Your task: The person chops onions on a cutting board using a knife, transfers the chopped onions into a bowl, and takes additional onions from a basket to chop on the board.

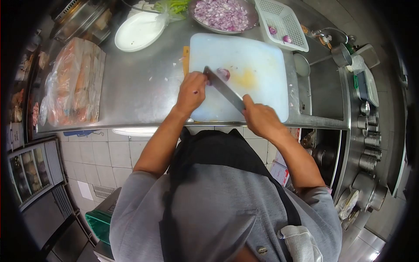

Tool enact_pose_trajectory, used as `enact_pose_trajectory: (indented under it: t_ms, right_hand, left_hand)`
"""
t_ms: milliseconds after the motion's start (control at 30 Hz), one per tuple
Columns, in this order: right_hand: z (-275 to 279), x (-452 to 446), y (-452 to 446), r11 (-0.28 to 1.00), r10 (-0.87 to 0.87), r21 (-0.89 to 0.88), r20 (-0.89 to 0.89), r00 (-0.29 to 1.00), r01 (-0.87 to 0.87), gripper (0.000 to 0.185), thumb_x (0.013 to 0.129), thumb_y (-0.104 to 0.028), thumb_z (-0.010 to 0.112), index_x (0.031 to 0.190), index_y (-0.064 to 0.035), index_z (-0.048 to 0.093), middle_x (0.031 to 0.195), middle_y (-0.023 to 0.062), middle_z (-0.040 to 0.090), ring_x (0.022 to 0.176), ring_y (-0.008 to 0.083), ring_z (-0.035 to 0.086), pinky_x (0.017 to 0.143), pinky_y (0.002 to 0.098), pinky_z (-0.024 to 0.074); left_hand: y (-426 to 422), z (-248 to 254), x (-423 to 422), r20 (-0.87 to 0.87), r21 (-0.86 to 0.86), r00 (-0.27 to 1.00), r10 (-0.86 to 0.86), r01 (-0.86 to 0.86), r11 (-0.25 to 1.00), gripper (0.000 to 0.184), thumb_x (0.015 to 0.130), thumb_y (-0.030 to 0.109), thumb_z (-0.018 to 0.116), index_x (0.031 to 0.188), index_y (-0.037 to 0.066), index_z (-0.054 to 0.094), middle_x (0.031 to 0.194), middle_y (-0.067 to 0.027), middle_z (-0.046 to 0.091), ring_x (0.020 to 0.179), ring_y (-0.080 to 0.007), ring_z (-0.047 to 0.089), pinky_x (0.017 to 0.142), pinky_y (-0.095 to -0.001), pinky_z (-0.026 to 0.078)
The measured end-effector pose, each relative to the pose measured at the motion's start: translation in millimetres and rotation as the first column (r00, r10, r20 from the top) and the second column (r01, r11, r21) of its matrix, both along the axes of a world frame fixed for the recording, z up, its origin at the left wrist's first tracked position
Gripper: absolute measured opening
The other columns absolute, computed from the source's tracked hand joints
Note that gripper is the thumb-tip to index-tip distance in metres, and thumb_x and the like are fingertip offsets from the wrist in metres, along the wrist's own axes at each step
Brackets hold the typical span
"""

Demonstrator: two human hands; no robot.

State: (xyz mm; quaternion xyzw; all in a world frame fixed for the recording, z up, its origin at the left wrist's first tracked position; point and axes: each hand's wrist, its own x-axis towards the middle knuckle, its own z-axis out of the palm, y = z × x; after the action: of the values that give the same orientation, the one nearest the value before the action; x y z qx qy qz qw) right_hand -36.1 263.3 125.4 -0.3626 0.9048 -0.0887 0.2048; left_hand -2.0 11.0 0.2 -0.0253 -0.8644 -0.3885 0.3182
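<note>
My right hand (262, 120) is closed round the handle of a kitchen knife (226, 91), its broad blade slanting up and left across the white cutting board (262, 61). My left hand (192, 91) has its fingers curled at the board's left side, close to the blade's tip. A bit of purple shows at those fingertips, seemingly a piece of red onion mostly hidden by the hand and the blade. Just beyond the blade lies another red onion piece (224, 73), apart from both hands. A yellow stain and small scraps mark the board.
Beyond the board stand a bowl of chopped red onion (220, 15) and a white basket (297, 41) with a few onions. A white plate (139, 32) is at the back left, a plastic-wrapped package (76, 83) at the left. A sink (325, 89) lies to the right.
</note>
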Motion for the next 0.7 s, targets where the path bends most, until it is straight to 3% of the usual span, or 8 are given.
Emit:
enact_pose_trajectory:
  t_ms: [267, 367, 467, 700]
  right_hand:
    - [24.8, 11.3, 18.8, 0.99, -0.12, -0.08, -0.015, 0.993, 0.119, 0.022, 0.103, -0.014, 0.057, 0.112, -0.0009, 0.042, 0.077, 0.0255, 0.069, 0.075, 0.0509, 0.067, 0.07, 0.0613, 0.0498]
    - [6.6, 10.0, 32.3, 0.988, -0.135, -0.077, -0.036, 0.99, 0.132, 0.022, 0.103, -0.014, 0.057, 0.113, -0.0011, 0.043, 0.077, 0.026, 0.069, 0.074, 0.0505, 0.068, 0.07, 0.0613, 0.0501]
    - [-4.1, 7.7, 31.2, 0.985, -0.165, -0.061, -0.031, 0.986, 0.163, 0.02, 0.102, -0.012, 0.057, 0.112, -0.0003, 0.044, 0.078, 0.0273, 0.069, 0.075, 0.0507, 0.068, 0.071, 0.0618, 0.0505]
    - [-3.4, -1.2, 28.8, 0.991, -0.114, -0.07, -0.031, 0.993, 0.112, 0.014, 0.098, -0.005, 0.052, 0.109, 0.0017, 0.046, 0.077, 0.0289, 0.069, 0.075, 0.0509, 0.069, 0.071, 0.0613, 0.0517]
  left_hand:
    - [-7.0, 10.2, -7.1, -0.023, -0.032, 0.999, -0.03, 0.03, 0.999, 0.02, 0.084, -0.003, 0.068, 0.102, 0.004, 0.065, 0.097, -0.0143, 0.065, 0.097, -0.0398, 0.062, 0.084, -0.0468, 0.052]
    - [-6.9, 27.5, -18.1, -0.091, -0.192, 0.988, -0.128, 0.109, 0.975, 0.023, 0.082, 0.0, 0.07, 0.103, 0.004, 0.063, 0.098, -0.0145, 0.065, 0.098, -0.0406, 0.062, 0.085, -0.0481, 0.051]
    - [-7.9, 27.1, -20.5, 0.122, -0.172, 0.976, -0.179, 0.198, 0.965, 0.022, 0.082, 0.002, 0.071, 0.103, 0.004, 0.063, 0.097, -0.0149, 0.065, 0.096, -0.0403, 0.061, 0.083, -0.0488, 0.051]
    - [10.5, 37.0, -18.5, 0.208, -0.029, 0.974, -0.093, 0.101, 0.994, 0.008, 0.087, 0.004, 0.071, 0.093, 0.003, 0.067, 0.09, -0.0162, 0.064, 0.086, -0.0397, 0.061, 0.078, -0.0491, 0.05]
